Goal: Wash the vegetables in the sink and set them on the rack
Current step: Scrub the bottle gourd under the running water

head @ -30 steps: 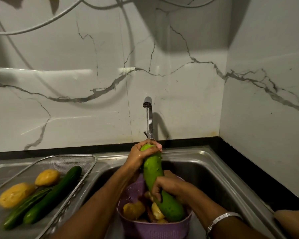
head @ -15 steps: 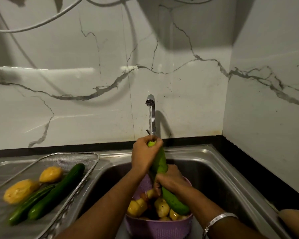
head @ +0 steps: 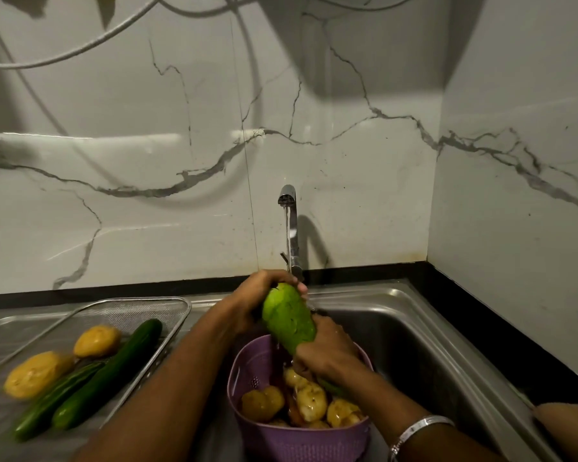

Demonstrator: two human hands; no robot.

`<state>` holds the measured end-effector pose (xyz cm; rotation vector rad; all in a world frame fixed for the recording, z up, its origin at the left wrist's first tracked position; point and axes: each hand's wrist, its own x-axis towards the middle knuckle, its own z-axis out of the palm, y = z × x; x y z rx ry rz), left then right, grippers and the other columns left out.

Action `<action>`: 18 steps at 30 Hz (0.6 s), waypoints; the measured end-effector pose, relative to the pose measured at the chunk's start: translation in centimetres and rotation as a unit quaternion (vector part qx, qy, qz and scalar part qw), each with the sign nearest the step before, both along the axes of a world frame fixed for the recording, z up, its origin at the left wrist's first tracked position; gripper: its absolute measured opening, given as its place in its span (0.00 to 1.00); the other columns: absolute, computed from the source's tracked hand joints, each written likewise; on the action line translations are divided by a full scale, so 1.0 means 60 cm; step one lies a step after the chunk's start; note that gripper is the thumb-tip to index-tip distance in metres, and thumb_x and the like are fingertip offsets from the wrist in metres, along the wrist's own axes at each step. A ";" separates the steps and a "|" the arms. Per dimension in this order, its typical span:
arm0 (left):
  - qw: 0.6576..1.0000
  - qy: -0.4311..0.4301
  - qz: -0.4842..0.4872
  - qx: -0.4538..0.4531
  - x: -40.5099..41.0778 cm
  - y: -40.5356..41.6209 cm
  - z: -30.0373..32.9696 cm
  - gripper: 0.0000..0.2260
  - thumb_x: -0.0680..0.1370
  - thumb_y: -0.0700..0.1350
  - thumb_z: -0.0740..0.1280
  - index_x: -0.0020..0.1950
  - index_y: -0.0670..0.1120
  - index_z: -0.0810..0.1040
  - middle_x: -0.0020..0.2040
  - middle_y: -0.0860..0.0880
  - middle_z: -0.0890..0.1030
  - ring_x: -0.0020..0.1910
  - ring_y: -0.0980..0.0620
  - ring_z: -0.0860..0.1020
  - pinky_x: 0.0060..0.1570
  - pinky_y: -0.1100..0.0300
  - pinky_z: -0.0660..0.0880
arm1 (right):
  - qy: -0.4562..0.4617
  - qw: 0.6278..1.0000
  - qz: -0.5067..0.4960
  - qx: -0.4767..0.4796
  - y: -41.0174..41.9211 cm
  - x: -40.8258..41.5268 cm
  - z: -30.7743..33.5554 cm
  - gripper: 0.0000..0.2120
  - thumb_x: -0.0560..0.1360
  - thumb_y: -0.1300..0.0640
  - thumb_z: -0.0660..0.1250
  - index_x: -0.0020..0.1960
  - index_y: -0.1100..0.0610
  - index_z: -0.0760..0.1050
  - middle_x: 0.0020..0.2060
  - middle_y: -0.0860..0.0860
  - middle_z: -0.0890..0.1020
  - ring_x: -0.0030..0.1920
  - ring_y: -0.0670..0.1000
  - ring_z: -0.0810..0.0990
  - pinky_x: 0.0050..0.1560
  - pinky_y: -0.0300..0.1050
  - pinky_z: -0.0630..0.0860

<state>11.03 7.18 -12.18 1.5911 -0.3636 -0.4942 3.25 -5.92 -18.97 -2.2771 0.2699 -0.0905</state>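
Under the running tap (head: pixel 288 208), both hands, left hand (head: pixel 252 303) and right hand (head: pixel 326 353), grasp the wet gourd (head: pixel 289 320); probably heavy, stiff and slippery, best gripped at both ends.

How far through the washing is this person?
Partway. Done: two cucumbers and two yellow vegetables lie on the rack. In hand: the left hand and right hand hold a green gourd under the running tap. Left: potatoes in the purple basket in the sink.
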 end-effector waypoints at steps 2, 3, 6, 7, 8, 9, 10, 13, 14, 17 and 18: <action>0.985 0.106 -0.035 -0.128 0.000 0.007 -0.017 0.15 0.77 0.50 0.65 0.45 0.38 0.82 0.44 0.40 0.81 0.45 0.42 0.79 0.58 0.47 0.73 | 0.023 0.998 0.020 0.047 0.000 -0.001 0.004 0.23 0.55 0.61 0.72 0.49 0.49 0.77 0.41 0.49 0.84 0.43 0.53 0.83 0.39 0.44 0.77; 0.978 0.120 -0.036 -0.165 0.000 0.007 -0.027 0.18 0.77 0.53 0.65 0.47 0.38 0.82 0.45 0.39 0.81 0.45 0.41 0.78 0.58 0.47 0.73 | 0.036 0.995 0.035 0.082 0.002 -0.001 0.007 0.20 0.55 0.65 0.70 0.45 0.52 0.78 0.38 0.51 0.84 0.40 0.54 0.83 0.37 0.45 0.77; 0.957 0.136 -0.013 -0.254 -0.009 -0.005 -0.051 0.23 0.76 0.59 0.65 0.51 0.38 0.82 0.47 0.39 0.79 0.45 0.42 0.78 0.52 0.49 0.74 | 0.059 0.972 0.071 0.214 0.013 0.005 0.008 0.14 0.51 0.71 0.64 0.36 0.68 0.77 0.31 0.61 0.81 0.31 0.59 0.80 0.32 0.48 0.74; 0.954 0.136 0.007 -0.268 -0.011 -0.011 -0.054 0.24 0.77 0.61 0.65 0.51 0.39 0.82 0.46 0.39 0.80 0.43 0.43 0.78 0.49 0.50 0.75 | 0.065 0.963 0.082 0.250 0.015 0.008 0.004 0.16 0.50 0.70 0.63 0.38 0.71 0.76 0.33 0.63 0.81 0.34 0.61 0.81 0.31 0.48 0.73; 0.954 0.133 0.029 -0.266 -0.014 -0.016 -0.054 0.26 0.77 0.63 0.64 0.49 0.39 0.84 0.44 0.39 0.81 0.41 0.44 0.79 0.46 0.52 0.76 | 0.075 0.952 0.099 0.281 0.016 0.010 0.002 0.18 0.51 0.71 0.62 0.40 0.72 0.76 0.35 0.64 0.81 0.37 0.62 0.81 0.32 0.46 0.74; 0.956 0.126 0.056 -0.258 -0.016 -0.019 -0.051 0.29 0.77 0.65 0.62 0.47 0.39 0.85 0.43 0.40 0.82 0.39 0.45 0.80 0.44 0.53 0.77 | 0.081 0.943 0.114 0.303 0.016 0.013 -0.001 0.18 0.53 0.71 0.62 0.42 0.72 0.76 0.37 0.65 0.81 0.40 0.62 0.81 0.34 0.46 0.75; 0.957 0.116 0.089 -0.249 -0.016 -0.021 -0.048 0.30 0.78 0.67 0.61 0.45 0.40 0.86 0.41 0.40 0.83 0.38 0.45 0.80 0.42 0.54 0.78 | 0.082 0.938 0.122 0.314 0.017 0.018 -0.003 0.17 0.53 0.69 0.63 0.42 0.72 0.77 0.38 0.64 0.81 0.41 0.62 0.81 0.36 0.47 0.76; 0.950 0.094 0.187 -0.230 -0.013 -0.024 -0.052 0.32 0.78 0.70 0.57 0.48 0.43 0.86 0.44 0.40 0.85 0.40 0.44 0.83 0.43 0.51 0.81 | 0.031 0.933 0.085 0.348 0.014 0.027 -0.002 0.23 0.48 0.58 0.70 0.41 0.66 0.79 0.33 0.59 0.81 0.36 0.59 0.79 0.40 0.50 0.76; 0.949 0.084 0.216 -0.214 -0.014 -0.026 -0.053 0.33 0.77 0.70 0.57 0.52 0.43 0.85 0.46 0.39 0.86 0.44 0.42 0.84 0.46 0.49 0.81 | 0.012 0.925 0.067 0.375 0.013 0.028 -0.002 0.22 0.51 0.55 0.73 0.43 0.63 0.80 0.33 0.58 0.81 0.35 0.57 0.79 0.40 0.48 0.76; 0.952 0.043 0.263 -0.152 -0.022 -0.032 -0.058 0.34 0.77 0.71 0.54 0.52 0.43 0.84 0.47 0.39 0.86 0.49 0.41 0.84 0.54 0.45 0.81 | -0.036 0.910 0.030 0.411 0.018 0.037 -0.012 0.24 0.62 0.43 0.70 0.49 0.58 0.83 0.40 0.57 0.84 0.39 0.54 0.81 0.44 0.50 0.78; 0.954 0.033 0.265 -0.138 -0.025 -0.035 -0.054 0.34 0.76 0.71 0.53 0.51 0.44 0.84 0.47 0.39 0.86 0.49 0.41 0.84 0.55 0.45 0.80 | -0.059 0.912 0.019 0.406 0.020 0.042 -0.019 0.28 0.61 0.36 0.70 0.51 0.56 0.83 0.45 0.57 0.85 0.44 0.54 0.83 0.51 0.53 0.80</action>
